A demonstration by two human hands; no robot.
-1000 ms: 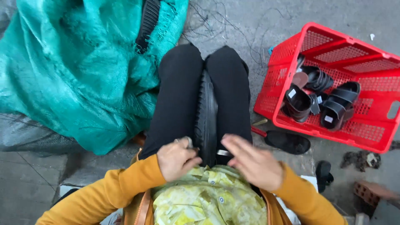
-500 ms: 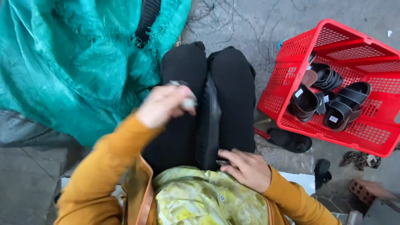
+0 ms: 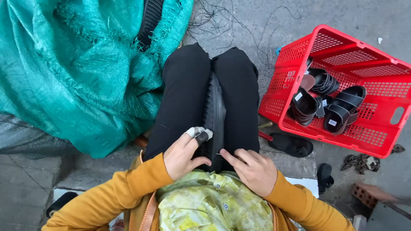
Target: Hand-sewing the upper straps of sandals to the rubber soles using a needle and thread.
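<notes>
While the sole [image 3: 215, 115] is standing on edge, clamped between the knees, both hands are working at its near end.
Left hand [image 3: 182, 156]: resting on the sole's left flank; taped fingertips [image 3: 199, 133] pressed together, thumb curling toward the edge.
Right hand [image 3: 253, 169]: lying at the sole's near right corner; fingers seemingly pinching something thin, too small to tell.
Risk, slip: if the knees are loosening, the sole is likely tipping sideways out of the grip.
Risk, jab: a sharp tool, if held, could be glancing off toward the left thumb.
Basket [image 3: 342, 90]: right of the sole, holding sandals [image 3: 338, 112].
Sack [image 3: 81, 68]: left of the sole.
</notes>
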